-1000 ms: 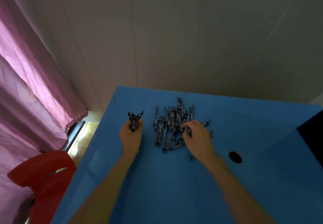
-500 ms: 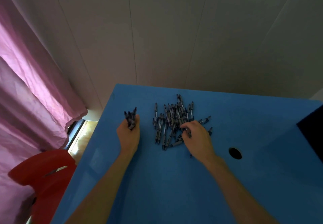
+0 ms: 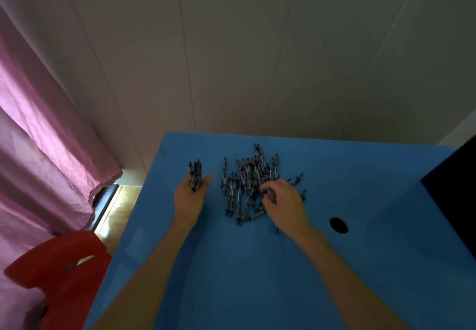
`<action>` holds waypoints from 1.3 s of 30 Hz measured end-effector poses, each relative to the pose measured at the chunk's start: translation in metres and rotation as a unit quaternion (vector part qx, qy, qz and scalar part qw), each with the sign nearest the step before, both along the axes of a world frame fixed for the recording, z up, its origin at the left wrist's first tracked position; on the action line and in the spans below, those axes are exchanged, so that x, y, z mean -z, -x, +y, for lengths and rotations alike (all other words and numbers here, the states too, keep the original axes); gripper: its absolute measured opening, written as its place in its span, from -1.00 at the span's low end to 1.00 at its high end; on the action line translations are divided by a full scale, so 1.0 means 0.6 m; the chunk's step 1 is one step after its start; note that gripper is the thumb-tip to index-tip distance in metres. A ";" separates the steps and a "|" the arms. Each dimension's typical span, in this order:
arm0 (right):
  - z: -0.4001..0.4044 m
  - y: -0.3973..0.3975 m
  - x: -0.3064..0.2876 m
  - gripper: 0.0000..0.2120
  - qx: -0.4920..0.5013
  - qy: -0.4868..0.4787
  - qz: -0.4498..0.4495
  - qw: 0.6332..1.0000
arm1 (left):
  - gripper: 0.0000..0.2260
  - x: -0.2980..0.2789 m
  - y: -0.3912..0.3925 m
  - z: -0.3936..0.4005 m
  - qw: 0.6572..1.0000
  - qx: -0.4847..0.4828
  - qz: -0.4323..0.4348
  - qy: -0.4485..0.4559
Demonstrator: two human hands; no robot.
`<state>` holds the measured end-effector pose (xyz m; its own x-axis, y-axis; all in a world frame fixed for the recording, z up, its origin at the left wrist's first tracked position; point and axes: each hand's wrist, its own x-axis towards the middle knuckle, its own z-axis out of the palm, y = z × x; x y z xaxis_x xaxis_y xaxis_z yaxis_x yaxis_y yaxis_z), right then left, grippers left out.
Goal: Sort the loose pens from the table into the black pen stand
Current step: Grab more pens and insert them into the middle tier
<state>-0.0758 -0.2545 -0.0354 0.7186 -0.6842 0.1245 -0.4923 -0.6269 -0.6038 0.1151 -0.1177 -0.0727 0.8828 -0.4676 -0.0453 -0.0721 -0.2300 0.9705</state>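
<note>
Overhead: two bare hands on smooth blue table (image 3: 257, 278). Left hand (image 3: 189, 197) half-open, fingers loosely cradling small bundle of pens (image 3: 195, 175), count unclear. Right hand (image 3: 283, 204) curled, fingertips pinching into loose pile of pens (image 3: 247, 183), roughly thirty, slim, dark grey. One round hole (image 3: 338, 225) near right. Black pen stand unseen.

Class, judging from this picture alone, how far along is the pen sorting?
Nothing looks finished: no pen stand is in view. In hand: the left hand holds a bundle of pens, and the right hand is picking in the pile. Left: most pens lie loose on the blue table.
</note>
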 end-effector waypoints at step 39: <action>-0.033 0.622 -0.255 -0.91 0.238 -0.049 -0.086 0.966 | -0.66 -0.322 0.568 -0.191 0.872 0.437 -0.162 -0.150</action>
